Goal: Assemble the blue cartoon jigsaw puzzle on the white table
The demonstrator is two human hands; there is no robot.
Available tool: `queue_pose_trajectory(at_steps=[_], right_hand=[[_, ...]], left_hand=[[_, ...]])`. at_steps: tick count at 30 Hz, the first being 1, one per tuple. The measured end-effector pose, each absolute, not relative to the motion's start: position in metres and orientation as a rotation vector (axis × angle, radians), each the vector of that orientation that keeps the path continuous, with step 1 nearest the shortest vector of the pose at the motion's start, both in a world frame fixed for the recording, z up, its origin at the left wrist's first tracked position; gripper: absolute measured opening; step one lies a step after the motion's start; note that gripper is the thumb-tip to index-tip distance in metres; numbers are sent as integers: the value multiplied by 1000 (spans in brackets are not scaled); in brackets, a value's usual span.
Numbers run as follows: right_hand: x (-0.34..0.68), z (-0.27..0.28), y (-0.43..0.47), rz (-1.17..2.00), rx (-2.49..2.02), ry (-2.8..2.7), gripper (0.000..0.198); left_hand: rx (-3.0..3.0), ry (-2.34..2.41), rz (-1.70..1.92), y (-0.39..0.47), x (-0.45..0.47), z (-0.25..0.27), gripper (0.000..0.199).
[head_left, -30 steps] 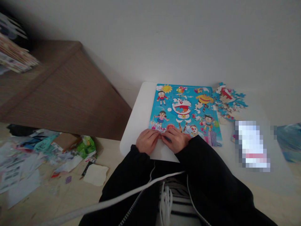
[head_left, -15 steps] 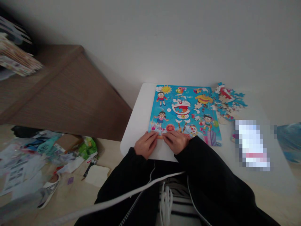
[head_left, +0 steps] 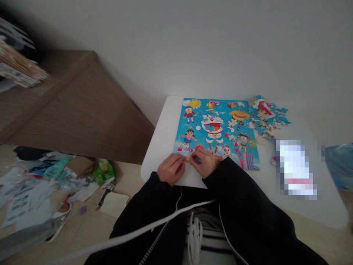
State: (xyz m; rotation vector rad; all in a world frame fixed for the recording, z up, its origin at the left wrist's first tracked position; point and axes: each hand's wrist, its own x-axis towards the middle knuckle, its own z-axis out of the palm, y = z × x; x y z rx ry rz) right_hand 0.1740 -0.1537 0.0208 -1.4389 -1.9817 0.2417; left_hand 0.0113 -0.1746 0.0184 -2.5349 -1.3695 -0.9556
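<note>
A jigsaw puzzle with a blue cartoon picture lies flat on a white table. At its near left corner, my left hand has its fingers together and bent over the puzzle's edge. Just to the right, my right hand is at the near edge, thumb and index finger curled into a pinch. Whatever is between those fingertips is too small or hidden to make out. Gaps and lighter patches show within the picture, around the central figure's mouth and to its right. Loose puzzle pieces form a heap right of the puzzle.
A pixelated bright rectangle is on the table's right side. A brown wooden cabinet stands at the left with books on top. Papers and bags litter the floor. A white cord hangs across my front.
My right hand's fingers have lifted slightly and curled from lying on the puzzle's edge into a rounded pinch. My left hand stays at the corner.
</note>
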Motion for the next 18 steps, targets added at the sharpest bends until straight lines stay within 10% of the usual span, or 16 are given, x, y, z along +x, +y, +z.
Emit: queue_pose_trajectory(at_steps=[18], right_hand=[[171, 17, -164, -11, -1213, -2164, 17]], left_hand=[[-2490, -1413, -888, -172, 18, 23, 16]])
